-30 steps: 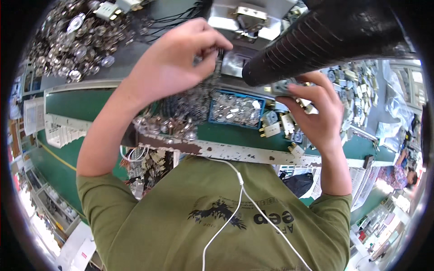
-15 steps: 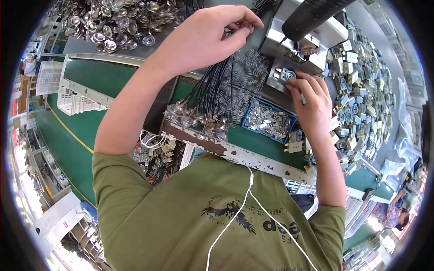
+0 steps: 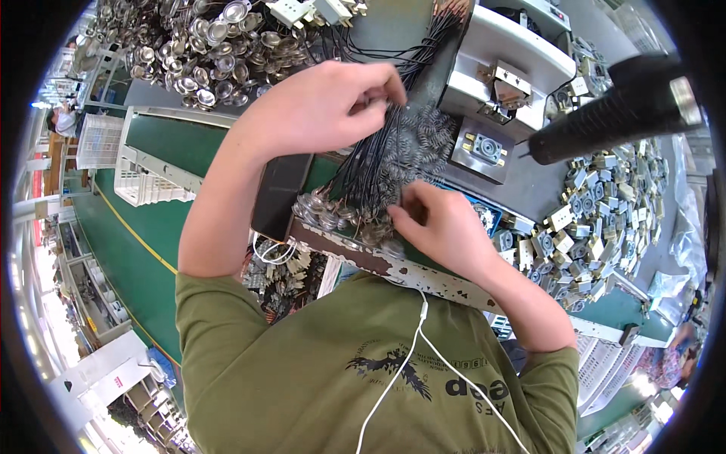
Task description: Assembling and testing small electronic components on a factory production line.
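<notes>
My left hand (image 3: 333,106) hangs over the black cables and the pile of coil springs (image 3: 420,144), fingers curled in toward the thumb. Whatever they may hold is too small or hidden to make out. Close to the front edge, my right hand (image 3: 450,227) bends over the metal cups (image 3: 325,212) joined to the black cables (image 3: 363,163); thumb and forefinger nearly meet, and their contents cannot be made out. A plug body (image 3: 484,150) with brass pins and a round grey centre lies in the metal fixture (image 3: 473,168), touched by neither hand.
A black power screwdriver (image 3: 612,113) hangs at the right, beside the fixture. Behind stands a grey metal machine (image 3: 507,68). Many plug bodies (image 3: 586,204) spread at right. A blue tray (image 3: 491,216) is partly behind my right hand. Metal cups (image 3: 215,53) heap at far left.
My right hand has left the plug body in the fixture and moved left and nearer, to the cups. My left hand has come nearer. The screwdriver has swung right, away from the fixture.
</notes>
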`<state>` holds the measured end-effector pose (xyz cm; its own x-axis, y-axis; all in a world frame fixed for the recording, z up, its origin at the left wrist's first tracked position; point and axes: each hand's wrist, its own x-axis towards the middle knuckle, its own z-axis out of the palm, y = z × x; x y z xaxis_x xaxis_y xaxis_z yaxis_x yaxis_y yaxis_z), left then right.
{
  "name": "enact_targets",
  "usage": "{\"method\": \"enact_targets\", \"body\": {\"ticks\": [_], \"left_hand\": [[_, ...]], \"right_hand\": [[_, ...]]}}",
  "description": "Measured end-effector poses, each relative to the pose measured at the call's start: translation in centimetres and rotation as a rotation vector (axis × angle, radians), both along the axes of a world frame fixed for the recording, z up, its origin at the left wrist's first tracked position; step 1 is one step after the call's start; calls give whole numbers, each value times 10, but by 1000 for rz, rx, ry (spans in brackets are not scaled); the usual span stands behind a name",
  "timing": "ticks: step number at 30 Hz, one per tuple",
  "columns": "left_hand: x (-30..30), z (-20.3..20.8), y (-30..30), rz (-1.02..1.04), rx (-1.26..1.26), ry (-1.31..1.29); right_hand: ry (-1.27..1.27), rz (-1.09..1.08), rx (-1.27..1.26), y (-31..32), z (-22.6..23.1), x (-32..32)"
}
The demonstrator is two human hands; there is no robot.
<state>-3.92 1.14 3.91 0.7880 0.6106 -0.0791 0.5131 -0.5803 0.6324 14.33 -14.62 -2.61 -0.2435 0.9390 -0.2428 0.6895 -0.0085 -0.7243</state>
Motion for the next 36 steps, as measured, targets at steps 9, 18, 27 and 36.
{"method": "enact_targets", "body": {"ticks": [9,18,27,36], "left_hand": [[-8,-4,-23,-229,78,371],[-14,-3,-20,-97,202,303],[-16,-12,-41,-70,430,376],[-25,-15,-36,-88,397,363]], "right_hand": [[500,-214,-323,-8,57,77],[83,-209,-116,-33,23,51],[67,105,458,5,1,4],[-169,460,669,20,-11,-1]]}}
